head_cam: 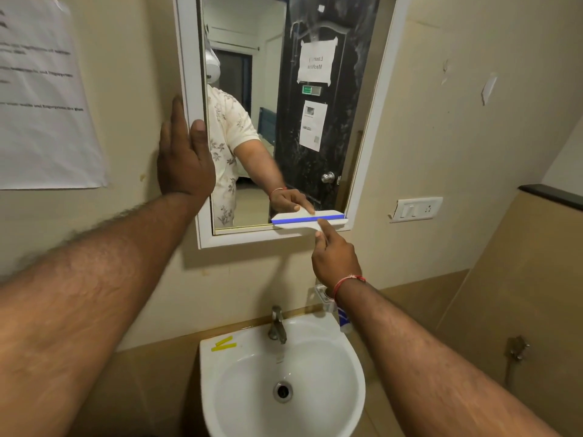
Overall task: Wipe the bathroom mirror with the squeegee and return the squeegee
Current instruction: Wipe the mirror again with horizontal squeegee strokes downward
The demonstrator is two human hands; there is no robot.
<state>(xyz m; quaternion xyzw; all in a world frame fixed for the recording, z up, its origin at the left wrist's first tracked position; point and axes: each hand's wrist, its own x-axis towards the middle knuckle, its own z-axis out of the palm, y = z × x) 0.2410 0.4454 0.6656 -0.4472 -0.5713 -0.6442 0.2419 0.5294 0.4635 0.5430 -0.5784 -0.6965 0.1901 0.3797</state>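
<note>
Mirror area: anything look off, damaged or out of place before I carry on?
Yes, small things. Two yellow tape strips lie crossed on the sink rim, left of the tap. The wall right of the mirror shows peeling patches. The squeegee, held by the right hand, sits level at the glass's bottom edge.

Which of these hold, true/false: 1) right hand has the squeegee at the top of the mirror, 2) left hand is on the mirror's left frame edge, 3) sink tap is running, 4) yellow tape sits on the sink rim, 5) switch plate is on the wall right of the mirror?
1) False. The right hand holds the squeegee at the bottom right of the mirror, its blue blade on the glass.
2) True. The left hand rests flat against the left frame edge.
3) False. No water shows at the tap; the sink looks dry.
4) True. The yellow tape lies on the sink's back left rim.
5) True. The switch plate sits right of the mirror.
</note>
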